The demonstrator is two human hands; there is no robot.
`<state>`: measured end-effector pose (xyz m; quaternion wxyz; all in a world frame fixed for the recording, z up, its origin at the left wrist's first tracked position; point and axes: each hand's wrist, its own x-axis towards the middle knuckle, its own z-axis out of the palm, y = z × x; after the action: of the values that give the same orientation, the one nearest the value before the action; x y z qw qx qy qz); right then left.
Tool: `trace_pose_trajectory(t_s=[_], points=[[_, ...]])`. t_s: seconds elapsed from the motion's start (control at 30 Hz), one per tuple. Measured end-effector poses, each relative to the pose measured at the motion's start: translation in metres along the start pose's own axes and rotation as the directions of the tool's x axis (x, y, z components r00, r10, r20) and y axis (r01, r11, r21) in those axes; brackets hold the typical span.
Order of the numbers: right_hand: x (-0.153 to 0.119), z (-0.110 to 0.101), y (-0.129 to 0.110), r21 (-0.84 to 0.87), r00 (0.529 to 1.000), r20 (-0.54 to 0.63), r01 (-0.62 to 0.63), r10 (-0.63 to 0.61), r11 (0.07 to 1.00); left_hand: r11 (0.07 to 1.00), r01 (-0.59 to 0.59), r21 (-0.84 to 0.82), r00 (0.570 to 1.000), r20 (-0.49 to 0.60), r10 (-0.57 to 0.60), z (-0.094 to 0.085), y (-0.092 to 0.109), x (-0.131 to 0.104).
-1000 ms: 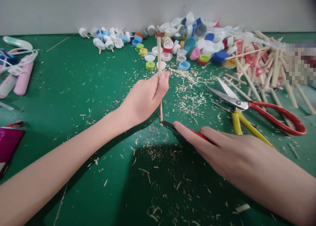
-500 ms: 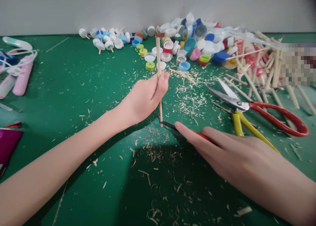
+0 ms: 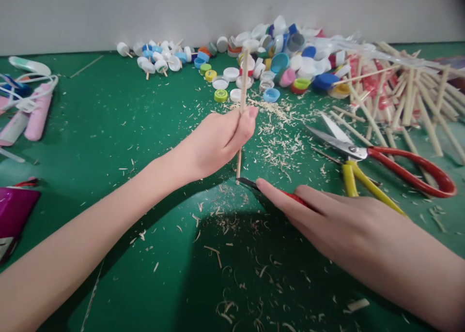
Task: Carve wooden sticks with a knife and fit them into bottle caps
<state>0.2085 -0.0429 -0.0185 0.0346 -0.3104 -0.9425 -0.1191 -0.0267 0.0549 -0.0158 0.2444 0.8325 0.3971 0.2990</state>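
Note:
Closed around a pale wooden stick, my left hand holds it nearly upright, its top leaning slightly right. The stick's lower end comes close to the green tabletop. My right hand grips a red-handled knife, index finger stretched along its back. The dark blade is at the stick's lower end and seems to touch it. Most of the handle is hidden in my palm. Thin wood shavings lie scattered around both hands.
Red-handled scissors and a yellow-handled tool lie right, beside a heap of wooden sticks. Bottle caps pile along the back wall; caps with sticks through them sit left of them. A pink cylinder and purple packet lie far left.
My left hand has shifted slightly right, and the stick's top has tilted rightward. The knife blade stays at the stick's lower end. The whole view has shifted a little.

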Motion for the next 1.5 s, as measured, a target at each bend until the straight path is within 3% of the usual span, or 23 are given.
trace_pose_trajectory(t_s=[0.17, 0.37, 0.7, 1.03, 1.23, 1.5], points=[[-0.002, 0.000, 0.001, -0.020, 0.999, 0.030, 0.020, -0.020, 1.000, 1.000, -0.009, -0.027, 1.000, 0.013, 0.009, -0.001, -0.001, 0.000], [-0.007, 0.008, -0.001, 0.089, 0.994, 0.097, -0.060, 0.051, 0.994, 0.999, -0.046, -0.009, 0.999, 0.012, 0.047, -0.003, -0.001, 0.000], [-0.006, 0.002, 0.002, 0.048, 0.995, -0.017, -0.096, 0.097, 0.994, 0.997, -0.027, -0.076, 0.998, 0.049, 0.031, -0.006, 0.000, 0.002], [-0.003, 0.005, 0.005, -0.006, 0.995, -0.016, -0.102, 0.102, 0.995, 0.988, -0.062, -0.144, 0.993, 0.088, 0.075, 0.000, 0.005, 0.002], [0.000, 0.006, 0.001, -0.063, 0.993, 0.005, -0.114, 0.115, 0.991, 0.997, -0.079, -0.017, 0.992, 0.095, 0.080, -0.002, 0.010, 0.004], [-0.004, 0.009, -0.006, 0.018, 0.996, 0.061, -0.065, 0.064, 0.998, 0.976, -0.179, 0.127, 0.981, 0.096, 0.168, 0.000, 0.013, 0.005]])
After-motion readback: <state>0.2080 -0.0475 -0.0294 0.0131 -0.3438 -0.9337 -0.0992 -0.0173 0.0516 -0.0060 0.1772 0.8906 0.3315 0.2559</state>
